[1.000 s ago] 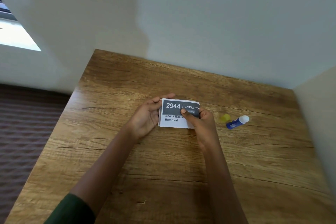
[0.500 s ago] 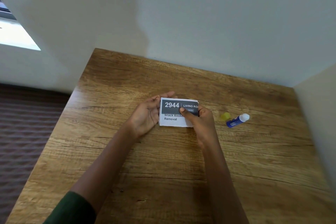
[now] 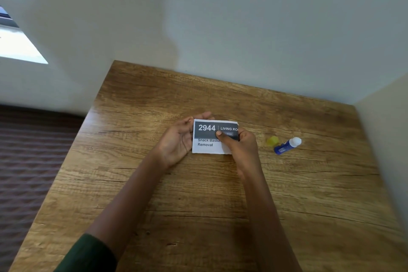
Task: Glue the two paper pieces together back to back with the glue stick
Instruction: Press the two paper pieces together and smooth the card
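A printed paper card (image 3: 207, 137) with a dark band reading "2944" faces up in the middle of the wooden table (image 3: 198, 205). My left hand (image 3: 176, 141) cups its left edge with the fingers behind it. My right hand (image 3: 240, 146) grips its right side, thumb pressed on the printed face. A second paper piece beneath it cannot be made out. The blue glue stick (image 3: 287, 145) lies on its side to the right with its white tip bare, and its yellow cap (image 3: 272, 141) rests just left of it.
A pale wall runs along the table's far edge and another along its right side. Left of the table lies dark patterned carpet (image 3: 28, 161), with a bright window patch (image 3: 17, 46) above it.
Both hands and the card have stayed in nearly the same place; my right thumb has slid slightly left across the card's dark band.
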